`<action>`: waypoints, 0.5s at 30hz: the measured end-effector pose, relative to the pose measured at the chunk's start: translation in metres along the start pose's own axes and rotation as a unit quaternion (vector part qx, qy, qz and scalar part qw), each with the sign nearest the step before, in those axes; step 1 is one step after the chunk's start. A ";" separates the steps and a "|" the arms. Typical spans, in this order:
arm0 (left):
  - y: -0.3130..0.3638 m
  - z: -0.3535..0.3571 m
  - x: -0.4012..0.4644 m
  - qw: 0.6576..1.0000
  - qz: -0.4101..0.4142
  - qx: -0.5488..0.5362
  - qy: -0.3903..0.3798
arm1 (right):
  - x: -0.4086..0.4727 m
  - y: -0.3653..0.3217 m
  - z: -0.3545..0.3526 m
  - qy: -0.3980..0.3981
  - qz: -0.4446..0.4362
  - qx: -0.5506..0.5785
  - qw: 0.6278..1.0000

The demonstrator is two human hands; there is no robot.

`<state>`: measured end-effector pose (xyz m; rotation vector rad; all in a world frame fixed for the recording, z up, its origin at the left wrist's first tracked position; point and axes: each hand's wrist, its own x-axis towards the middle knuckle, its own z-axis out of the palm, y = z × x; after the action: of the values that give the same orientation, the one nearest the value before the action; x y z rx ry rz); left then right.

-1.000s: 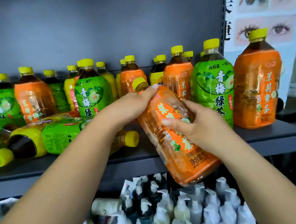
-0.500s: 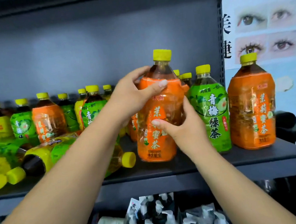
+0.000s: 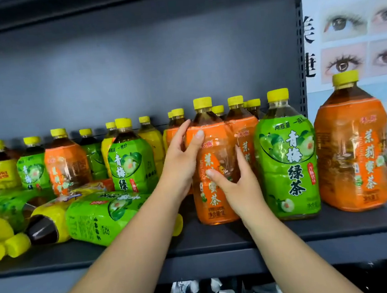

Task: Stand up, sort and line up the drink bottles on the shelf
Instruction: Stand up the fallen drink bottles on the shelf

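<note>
While both the left hand (image 3: 182, 164) and right hand (image 3: 237, 184) clasp the orange bottle (image 3: 219, 205) upright near the shelf (image 3: 221, 245) front edge, careless release risks toppling the neighbouring green bottle (image 3: 287, 161).

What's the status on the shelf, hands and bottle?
Left hand and right hand both gripping the orange bottle, upright on the shelf. Green bottle stands close on its right. Toppled bottles lie to the left.

We see two bare forearms reaching in from the bottom edge — no sleeves, no watch, no bracelet or ring that we can make out. The left hand (image 3: 181, 161) and right hand (image 3: 239, 189) are ungloved — fingernails short, plain, unpainted.
</note>
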<state>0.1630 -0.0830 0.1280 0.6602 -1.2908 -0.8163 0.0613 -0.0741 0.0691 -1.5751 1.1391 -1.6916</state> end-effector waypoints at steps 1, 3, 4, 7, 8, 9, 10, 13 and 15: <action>0.000 0.001 0.001 1.000 -0.003 0.004 -0.002 | 0.001 0.000 0.000 0.005 0.002 -0.006 1.000; 0.001 0.001 0.001 1.000 -0.009 0.009 -0.006 | 0.002 -0.001 -0.001 0.010 0.004 -0.019 1.000; 0.001 0.001 -0.001 1.000 -0.013 0.016 -0.006 | 0.000 -0.001 0.000 0.014 0.005 -0.034 0.999; 0.008 0.001 -0.004 0.991 -0.012 0.135 -0.005 | -0.009 -0.007 0.002 0.072 -0.029 -0.085 0.993; 0.013 -0.002 -0.006 0.978 0.012 0.206 0.004 | -0.013 -0.010 0.002 0.102 -0.071 -0.084 0.989; 0.018 -0.007 -0.009 0.965 0.047 0.256 0.021 | -0.017 -0.013 0.002 0.133 -0.128 -0.075 0.980; 0.023 -0.016 -0.012 0.958 0.080 0.274 0.036 | -0.021 -0.016 0.004 0.156 -0.187 -0.065 0.968; 0.039 -0.052 -0.028 0.953 0.112 0.276 0.047 | -0.027 -0.030 0.012 0.172 -0.298 -0.047 0.938; 0.045 -0.085 -0.037 0.936 0.111 0.330 0.047 | -0.029 -0.042 0.022 0.133 -0.310 -0.026 0.941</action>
<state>0.2508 -0.0289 0.1291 1.0440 -1.5233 -0.1423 0.0934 -0.0338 0.0897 -1.9137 0.8548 -2.3542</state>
